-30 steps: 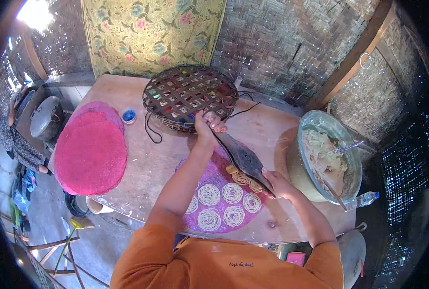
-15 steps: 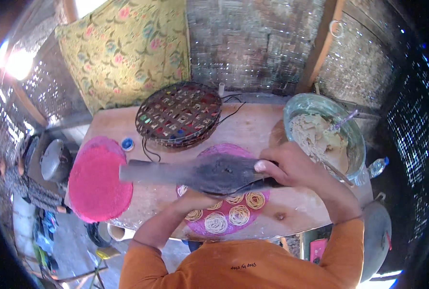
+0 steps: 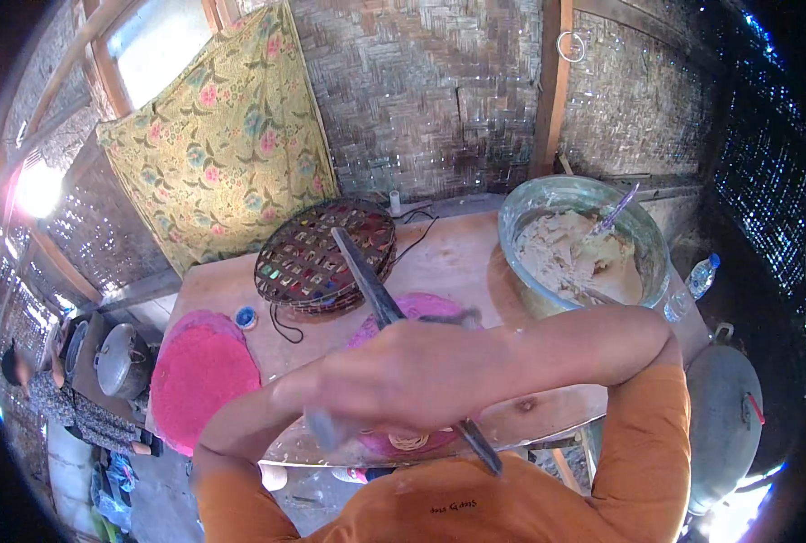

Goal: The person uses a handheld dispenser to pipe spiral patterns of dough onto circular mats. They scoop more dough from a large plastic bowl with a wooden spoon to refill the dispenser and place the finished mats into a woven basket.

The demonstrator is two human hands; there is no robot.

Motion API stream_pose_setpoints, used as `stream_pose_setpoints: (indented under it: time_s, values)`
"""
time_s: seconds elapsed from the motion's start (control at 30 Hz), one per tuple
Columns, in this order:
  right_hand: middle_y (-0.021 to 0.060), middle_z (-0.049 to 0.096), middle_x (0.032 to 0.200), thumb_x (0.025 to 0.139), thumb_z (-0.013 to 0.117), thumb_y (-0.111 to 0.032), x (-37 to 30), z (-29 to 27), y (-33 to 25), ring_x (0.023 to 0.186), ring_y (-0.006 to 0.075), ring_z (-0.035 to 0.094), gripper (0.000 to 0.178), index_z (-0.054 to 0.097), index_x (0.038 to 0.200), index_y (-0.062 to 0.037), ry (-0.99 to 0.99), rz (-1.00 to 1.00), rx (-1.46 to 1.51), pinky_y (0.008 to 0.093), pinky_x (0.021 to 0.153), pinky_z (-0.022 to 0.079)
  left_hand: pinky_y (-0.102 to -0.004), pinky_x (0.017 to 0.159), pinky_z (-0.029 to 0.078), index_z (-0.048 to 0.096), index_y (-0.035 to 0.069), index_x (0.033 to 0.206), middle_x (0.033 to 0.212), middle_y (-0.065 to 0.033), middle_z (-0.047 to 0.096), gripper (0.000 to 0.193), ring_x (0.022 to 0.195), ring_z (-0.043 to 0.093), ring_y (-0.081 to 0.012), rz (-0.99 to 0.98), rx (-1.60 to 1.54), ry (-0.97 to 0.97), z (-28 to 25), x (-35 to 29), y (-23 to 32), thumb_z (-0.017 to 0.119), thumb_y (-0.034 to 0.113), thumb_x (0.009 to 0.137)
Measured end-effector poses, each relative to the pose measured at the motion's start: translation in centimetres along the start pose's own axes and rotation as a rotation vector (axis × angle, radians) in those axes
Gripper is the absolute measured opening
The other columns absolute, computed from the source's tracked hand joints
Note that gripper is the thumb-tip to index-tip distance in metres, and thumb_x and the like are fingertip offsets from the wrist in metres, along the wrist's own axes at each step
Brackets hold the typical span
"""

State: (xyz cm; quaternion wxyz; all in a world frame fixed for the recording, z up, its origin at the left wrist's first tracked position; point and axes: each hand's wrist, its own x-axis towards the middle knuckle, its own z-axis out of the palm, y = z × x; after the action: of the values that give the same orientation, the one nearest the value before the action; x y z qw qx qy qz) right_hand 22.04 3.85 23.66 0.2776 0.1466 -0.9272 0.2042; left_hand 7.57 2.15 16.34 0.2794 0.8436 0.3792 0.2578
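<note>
In front of my chest is a dark two-handled press (image 3: 364,276), its long bars crossing at a slant over the table. My right hand (image 3: 403,371) is wrapped over its middle, the forearm reaching across from the right; the fingers are blurred. My left hand (image 3: 299,389) meets it from the left, mostly hidden behind the right hand, so its fingers do not show. Beneath them lies a round pink mat (image 3: 426,304), largely covered by my hands and arms. A coiled nest of pale strands (image 3: 409,442) shows at its near edge.
Bright pink round mats (image 3: 206,376) lie stacked at the table's left. A woven rack (image 3: 322,249) sits at the back. A big basin (image 3: 513,217) of pale dough stands back right, near a plastic bottle (image 3: 700,276). Another person (image 3: 77,403) is by pots at far left.
The press has swung from lying nearly level to a steep slant. My right hand has moved left and nearer to me, its arm now crossing over. The view has shifted slightly.
</note>
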Motion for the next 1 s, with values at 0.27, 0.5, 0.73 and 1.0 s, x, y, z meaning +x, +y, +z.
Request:
stream_pose_setpoints:
  time_s: [0.27, 0.5, 0.73, 1.0]
  values:
    - [0.0141, 0.054, 0.091, 0.087, 0.055, -0.012, -4.6, -4.1, 3.2, 0.078, 0.0320, 0.058, 0.024, 0.042, 0.105, -0.0035, 0.669, 0.380, -0.146, 0.0394, 0.068, 0.046, -0.0329, 0.080, 0.048, 0.061, 0.006, 0.105, 0.100, -0.0081, 0.064, 0.030, 0.090, 0.060, -0.0170, -0.196, -0.011, 0.144, 0.5, -4.5, -5.3, 0.069, 0.020, 0.079]
    - [0.0033, 0.046, 0.061, 0.098, 0.043, -0.027, -11.0, -10.0, 4.5, 0.057, 0.0133, 0.050, 0.022, 0.042, 0.086, -0.0085, 1.703, 0.153, 0.438, 0.0302, 0.054, 0.045, -0.0363, 0.093, 0.043, 0.042, 0.001, 0.128, 0.118, -0.0146, 0.056, 0.043, 0.108, 0.055, -0.0243, 0.175, -1.063, 0.808, 0.0, -0.5, -3.9, 0.057, 0.011, 0.089]
    - [0.0125, 0.064, 0.091, 0.095, 0.043, -0.043, -15.9, -3.6, 8.2, 0.087, 0.0237, 0.061, 0.046, 0.063, 0.093, -0.0016, 1.108, 0.977, 0.595, 0.0361, 0.080, 0.046, -0.0373, 0.087, 0.047, 0.055, 0.000, 0.107, 0.104, -0.0124, 0.060, 0.024, 0.103, 0.057, -0.0238, 0.459, -0.953, 1.254, -4.8, 1.4, -0.6, 0.049, 0.015, 0.090]
    - [0.0184, 0.066, 0.091, 0.080, 0.059, -0.027, -27.9, -9.5, 4.2, 0.093, 0.0318, 0.063, 0.029, 0.068, 0.092, -0.0025, -0.607, 1.821, -0.806, 0.0415, 0.079, 0.050, -0.0346, 0.092, 0.040, 0.054, -0.002, 0.110, 0.105, -0.0097, 0.060, 0.035, 0.099, 0.055, -0.0224, -0.132, -0.183, 1.170, -3.9, -2.0, -9.5, 0.068, 0.011, 0.080]
